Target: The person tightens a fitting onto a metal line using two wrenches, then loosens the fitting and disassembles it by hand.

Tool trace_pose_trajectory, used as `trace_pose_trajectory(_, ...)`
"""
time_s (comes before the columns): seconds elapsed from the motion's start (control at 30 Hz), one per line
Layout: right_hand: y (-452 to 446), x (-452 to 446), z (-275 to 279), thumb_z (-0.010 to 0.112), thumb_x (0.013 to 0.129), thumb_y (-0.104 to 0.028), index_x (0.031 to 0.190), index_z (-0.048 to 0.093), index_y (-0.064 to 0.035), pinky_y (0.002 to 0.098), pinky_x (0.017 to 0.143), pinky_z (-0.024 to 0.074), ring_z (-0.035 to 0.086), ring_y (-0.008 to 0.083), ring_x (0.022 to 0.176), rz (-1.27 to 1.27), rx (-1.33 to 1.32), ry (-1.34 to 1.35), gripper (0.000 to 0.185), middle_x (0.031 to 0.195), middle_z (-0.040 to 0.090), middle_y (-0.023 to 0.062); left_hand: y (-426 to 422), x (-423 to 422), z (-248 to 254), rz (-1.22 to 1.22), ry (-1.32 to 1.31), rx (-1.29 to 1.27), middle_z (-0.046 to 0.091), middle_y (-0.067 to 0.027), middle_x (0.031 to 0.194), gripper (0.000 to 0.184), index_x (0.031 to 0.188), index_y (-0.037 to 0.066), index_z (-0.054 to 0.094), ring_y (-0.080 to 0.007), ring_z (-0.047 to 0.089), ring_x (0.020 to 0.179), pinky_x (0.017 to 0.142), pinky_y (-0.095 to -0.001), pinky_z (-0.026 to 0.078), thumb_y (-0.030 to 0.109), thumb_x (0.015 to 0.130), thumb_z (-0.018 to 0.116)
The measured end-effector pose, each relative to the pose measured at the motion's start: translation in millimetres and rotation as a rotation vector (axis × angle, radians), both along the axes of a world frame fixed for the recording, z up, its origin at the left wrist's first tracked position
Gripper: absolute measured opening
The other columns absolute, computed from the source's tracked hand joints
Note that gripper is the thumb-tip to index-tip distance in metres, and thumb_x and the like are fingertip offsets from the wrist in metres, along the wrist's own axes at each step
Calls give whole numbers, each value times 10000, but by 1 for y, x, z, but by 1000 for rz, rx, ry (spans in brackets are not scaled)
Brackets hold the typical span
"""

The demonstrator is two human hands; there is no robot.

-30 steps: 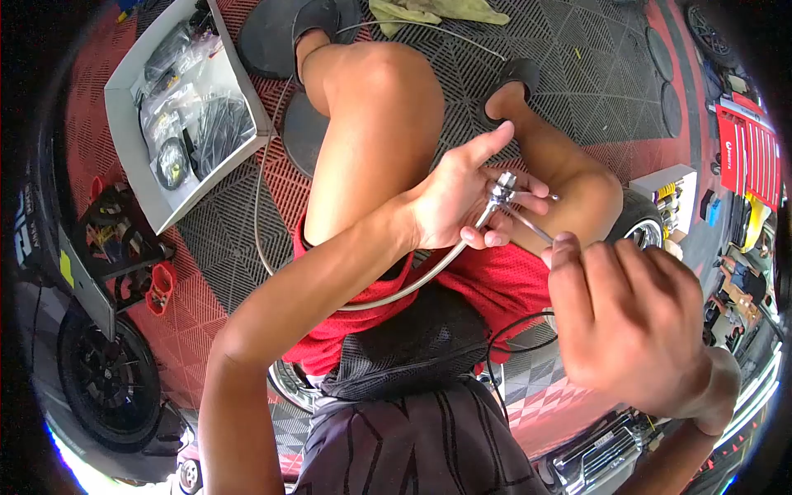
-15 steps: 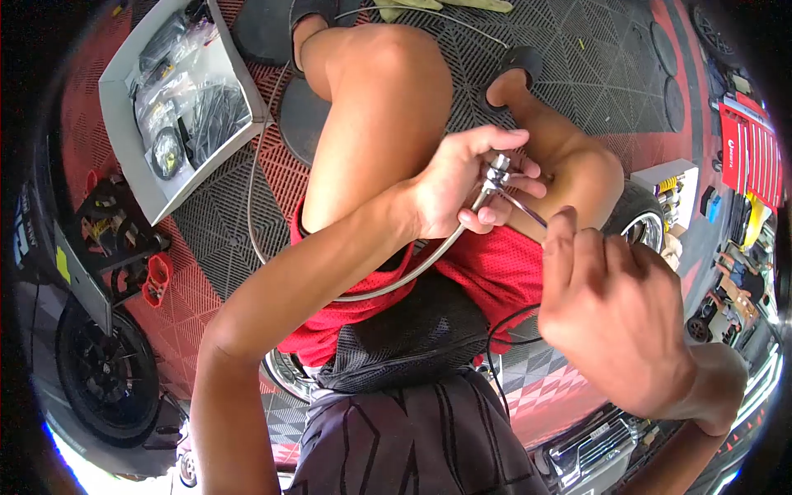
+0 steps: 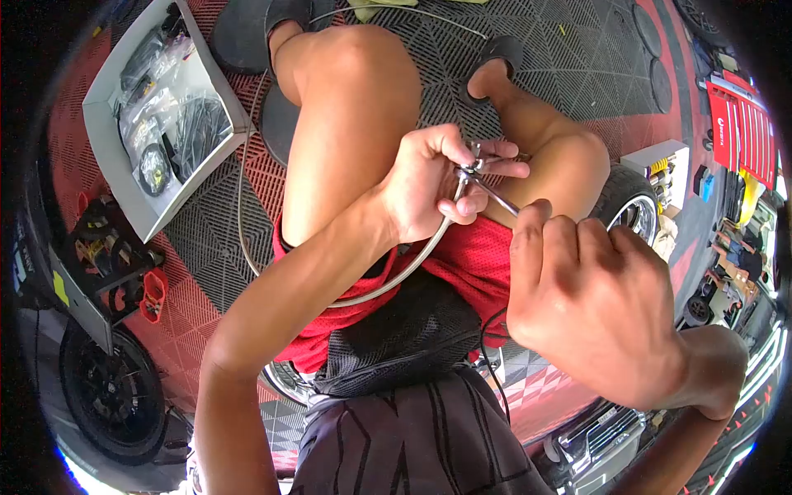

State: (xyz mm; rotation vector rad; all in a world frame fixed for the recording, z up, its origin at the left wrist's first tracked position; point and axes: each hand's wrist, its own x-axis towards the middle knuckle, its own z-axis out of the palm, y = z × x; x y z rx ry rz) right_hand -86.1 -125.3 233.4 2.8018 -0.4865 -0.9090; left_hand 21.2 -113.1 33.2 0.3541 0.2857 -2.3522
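My left hand (image 3: 417, 186) is closed around the end of a braided hose (image 3: 410, 266). Between its thumb and fingers the hose's shiny metal fitting (image 3: 472, 167) points up and away from me. My right hand (image 3: 590, 305) is a closed fist around a slim metal wrench (image 3: 502, 200). The far end of the wrench meets the fitting beside my left fingers; its jaw is too small to make out clearly. From my left hand the hose curves down across my lap, passes under my left forearm and loops up over the floor.
A white box (image 3: 235, 124) of bagged parts lies at the upper left. A dark wheel (image 3: 111, 392) stands lower left, and another wheel (image 3: 635, 206) lies beside my right knee. Further right are a small white box (image 3: 672, 157) and a red tool chest (image 3: 730, 132). Interlocking tiles cover the floor.
Both hands have shifted a little left in view, along with the whole scene. The fitting and wrench have turned slightly, and my left fingers have closed more around the fitting.
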Motion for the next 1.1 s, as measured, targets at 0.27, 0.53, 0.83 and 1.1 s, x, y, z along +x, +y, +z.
trace_pose_trajectory(0.27, 1, 0, 4, 626, 660, -86, 916, 644, 81, 246, 471, 409, 525, 119, 545, 19, 1, -10, 307, 624, 508, 24, 1, 1, 3, -57, -201, -240, 633, -197, 1014, 524, 1184, -56, 502, -146, 403, 411, 361, -246, 277, 259, 772, 425)
trace_pose_trajectory(0.53, 11, -5, 6, 628, 648, -78, 891, 647, 90, 247, 477, 375, 482, 119, 537, 42, -45, 0, 296, 607, 471, 7, 4, -3, -1, -29, -184, -237, 653, -201, 924, 548, 1169, -78, 522, -163, 439, 414, 368, -242, 297, 291, 777, 415)
trace_pose_trajectory(0.83, 10, -14, 27, 620, 686, -112, 631, 620, 36, 274, 447, 363, 429, 124, 464, -21, -159, 152, 158, 531, 478, 26, 17, 0, 16, 1, -251, -118, 620, -259, 1137, 722, 1305, -133, 443, -303, 641, 655, 685, -369, 569, 333, 760, 530)
trace_pose_trajectory(1.1, 0, -25, 44, 622, 680, -119, 616, 614, 22, 272, 436, 347, 429, 119, 467, -164, -334, 250, 155, 529, 481, 23, 22, -19, 35, 99, -540, 49, 584, -241, 1171, 722, 1355, -70, 380, -380, 666, 754, 740, -474, 564, 346, 771, 456)
